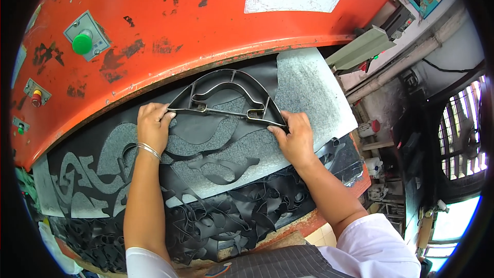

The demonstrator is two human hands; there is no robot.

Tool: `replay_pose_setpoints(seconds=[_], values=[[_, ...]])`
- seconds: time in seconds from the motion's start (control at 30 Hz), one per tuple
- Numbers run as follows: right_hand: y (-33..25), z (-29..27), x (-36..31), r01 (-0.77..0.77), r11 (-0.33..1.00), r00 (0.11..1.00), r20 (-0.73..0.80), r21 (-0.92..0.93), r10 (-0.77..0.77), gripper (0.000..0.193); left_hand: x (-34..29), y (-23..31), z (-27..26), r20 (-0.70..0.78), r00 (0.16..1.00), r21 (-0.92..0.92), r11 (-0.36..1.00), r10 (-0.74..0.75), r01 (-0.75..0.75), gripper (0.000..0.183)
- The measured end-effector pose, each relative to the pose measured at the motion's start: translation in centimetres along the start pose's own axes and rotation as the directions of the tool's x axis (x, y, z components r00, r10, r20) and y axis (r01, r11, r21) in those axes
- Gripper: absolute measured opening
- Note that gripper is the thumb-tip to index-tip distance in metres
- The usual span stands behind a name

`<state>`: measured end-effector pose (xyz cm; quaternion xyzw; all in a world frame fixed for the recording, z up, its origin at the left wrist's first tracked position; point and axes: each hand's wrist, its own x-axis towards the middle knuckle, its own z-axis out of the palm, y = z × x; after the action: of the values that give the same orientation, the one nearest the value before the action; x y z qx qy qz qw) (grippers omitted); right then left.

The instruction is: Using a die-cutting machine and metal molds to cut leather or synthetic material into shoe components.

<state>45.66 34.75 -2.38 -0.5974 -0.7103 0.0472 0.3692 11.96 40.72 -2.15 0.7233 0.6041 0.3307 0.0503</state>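
A curved steel cutting die lies on a black sheet, close under the red machine's lower edge. My left hand grips the die's left corner between thumb and fingers. At the opposite corner, my right hand holds it the same way. The sheet rests on a pale, speckled cutting board. Curved pieces are cut out of the sheet to the left and below the die, with the board showing through the gaps.
The red machine body overhangs the far side, with a green push button and a red knob on it. Black scraps heap along the near edge. A fan stands at the far right.
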Motion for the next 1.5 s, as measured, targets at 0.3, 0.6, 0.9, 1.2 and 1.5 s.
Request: replay_pose_setpoints(seconds=[0.3, 0.6, 0.9, 1.2, 1.5], values=[[0.8, -0.7, -0.3, 0.019, 0.999, 1.000, -0.004, 0.035, -0.019, 0.041, -0.3, 1.4, 0.1, -0.058, 0.990, -0.058, 0.991, -0.127, 0.123, 0.013], [0.7, -1.0, -0.4, -0.001, 1.000, 0.999, -0.041, 0.010, 0.002, 0.038, 0.1, 1.5, 0.1, -0.050, 0.999, -0.042, 0.999, 0.012, -0.014, 0.011], [0.9, -1.1, 0.1, 0.013, 1.000, 0.999, -0.041, 0.016, -0.013, 0.040, 1.2, 1.8, 0.3, 0.010, 1.000, -0.065, 0.998, -0.014, 0.014, 0.011], [1.1, -0.9, 0.4, 0.004, 1.000, 0.999, -0.035, 0.011, -0.003, 0.040, 1.2, 1.1, 0.4, 0.011, 1.000, -0.039, 0.999, 0.016, -0.015, 0.010], [1.4, -1.4, 1.0, -0.038, 0.997, 0.999, 0.041, 0.066, 0.036, 0.046, 1.4, 1.5, 0.2, 0.008, 1.000, 0.038, 0.999, 0.001, -0.002, 0.008]])
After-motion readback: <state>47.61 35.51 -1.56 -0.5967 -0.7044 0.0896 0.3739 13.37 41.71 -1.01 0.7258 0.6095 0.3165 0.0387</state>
